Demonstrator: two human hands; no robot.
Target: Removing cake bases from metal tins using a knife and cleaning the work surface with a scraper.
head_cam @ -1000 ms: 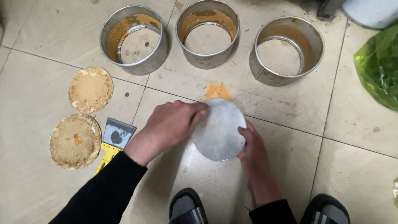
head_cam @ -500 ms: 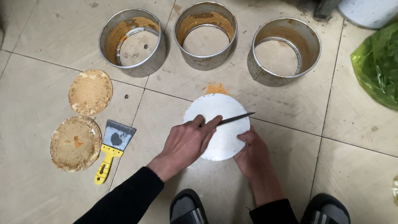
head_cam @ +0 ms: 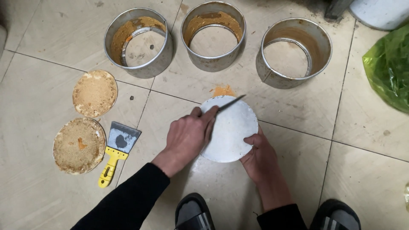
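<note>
L hand (head_cam: pixel 187 137) grips knife (head_cam: pixel 230 102) over white disc (head_cam: pixel 232 127); R hand (head_cam: pixel 257 153) clasps disc's lower edge.

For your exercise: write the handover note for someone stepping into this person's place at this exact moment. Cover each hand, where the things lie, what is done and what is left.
Left hand: grips a thin knife, blade across the round white disc.
Right hand: steadies the disc at its lower right edge.
Things: three metal ring tins, smeared orange-brown inside, stand in a row beyond. Two crusted discs and a yellow-handled scraper lie to the left.
Done: the held disc looks clean; a small orange scrap heap lies by it.
Left: two crusted discs, three tins.
</note>
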